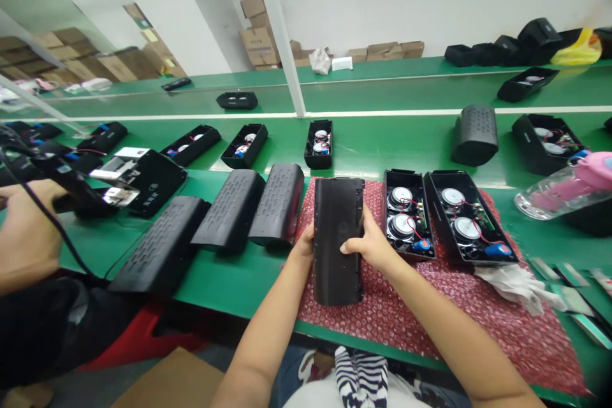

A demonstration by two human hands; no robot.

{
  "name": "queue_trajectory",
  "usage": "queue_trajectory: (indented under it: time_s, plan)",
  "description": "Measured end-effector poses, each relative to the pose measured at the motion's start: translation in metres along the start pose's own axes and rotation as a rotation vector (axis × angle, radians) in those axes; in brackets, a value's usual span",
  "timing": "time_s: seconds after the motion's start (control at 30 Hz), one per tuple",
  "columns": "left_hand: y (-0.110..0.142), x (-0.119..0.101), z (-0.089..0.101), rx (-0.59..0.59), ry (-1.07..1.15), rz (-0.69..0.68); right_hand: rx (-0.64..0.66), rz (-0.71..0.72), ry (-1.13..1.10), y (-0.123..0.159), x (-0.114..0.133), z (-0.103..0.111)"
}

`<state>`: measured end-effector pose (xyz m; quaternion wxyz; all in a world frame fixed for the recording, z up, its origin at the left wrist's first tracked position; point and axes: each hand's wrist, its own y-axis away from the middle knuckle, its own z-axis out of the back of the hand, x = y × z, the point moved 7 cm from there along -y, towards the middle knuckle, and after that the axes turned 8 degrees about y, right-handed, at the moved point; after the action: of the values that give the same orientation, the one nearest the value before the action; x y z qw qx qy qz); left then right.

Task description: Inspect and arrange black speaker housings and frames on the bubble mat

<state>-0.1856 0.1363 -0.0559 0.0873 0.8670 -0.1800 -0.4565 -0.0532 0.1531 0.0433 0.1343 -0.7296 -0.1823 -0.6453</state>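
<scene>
In the middle of the view I hold a black speaker housing [335,280] over red bubble wrap, its smooth side facing up. My left hand [305,243] grips its left edge, with the fingers partly hidden underneath. From the right, my right hand [373,243] clasps it, the thumb lying across the smooth face. Just right of it stand two open speaker housings, a nearer one [415,248] and another [466,255], showing round drivers, red wires and blue parts. To the left lie several black speakers with patterned grilles, the closest one [277,204] beside my left hand.
A co-worker's hand [33,229] is at the far left, near a black device [155,182]. Red bubble wrap [430,325] covers the green bench. On the right are a pink-lidded bottle [568,185] and a white cloth [516,284]. More open housings [319,143] stand behind.
</scene>
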Motion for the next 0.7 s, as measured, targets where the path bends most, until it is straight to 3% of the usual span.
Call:
queue_trajectory:
  time_s: [0.13,0.3,0.47,0.63,0.7]
  plan:
    - [0.002,-0.002,-0.001,-0.019,-0.014,0.000,0.003,0.024,0.020,0.001,0.001,0.000]
    - [0.005,-0.007,-0.004,-0.020,-0.038,-0.012,0.097,0.004,-0.013,-0.002,0.000,0.001]
    - [0.003,-0.013,-0.010,-0.005,-0.063,-0.068,-0.035,-0.015,-0.143,-0.003,-0.002,0.003]
    - [0.008,-0.025,-0.026,0.121,-0.094,-0.125,-0.097,0.006,-0.299,0.002,0.000,-0.002]
    - [0.011,-0.028,-0.024,0.196,-0.104,-0.117,-0.095,0.025,-0.361,0.002,0.002,-0.005]
